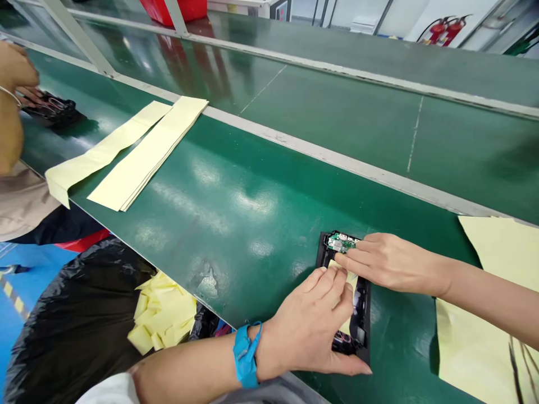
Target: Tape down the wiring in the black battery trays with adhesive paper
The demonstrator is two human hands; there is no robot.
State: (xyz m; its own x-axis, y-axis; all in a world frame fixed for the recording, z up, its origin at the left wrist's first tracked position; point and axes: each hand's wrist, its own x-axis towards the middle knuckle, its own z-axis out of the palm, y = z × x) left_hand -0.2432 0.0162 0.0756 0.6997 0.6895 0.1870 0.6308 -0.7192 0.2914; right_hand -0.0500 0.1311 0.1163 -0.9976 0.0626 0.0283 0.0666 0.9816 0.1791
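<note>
On the green conveyor belt [252,264] lies a black rectangular device housing [362,314], with a green circuit board [342,242] at its far end and wires at its near end. A pale yellow paper strip [347,286] lies along its middle. My left hand [307,320], wearing a blue wrist strap [245,354], grips the housing, with its thumb along the near edge and its fingertips on the strip. My right hand [379,261] comes in from the right, fingertips on the strip beside the board. Its thumb is hidden.
A co-worker's hand [25,95] works on a similar black device [53,109] at the far left. Stacked yellow strips [147,151] and a yellow sheet [484,314] lie on the belt. Yellow scraps [162,314] sit in a black bin bag [76,320] below the belt's edge.
</note>
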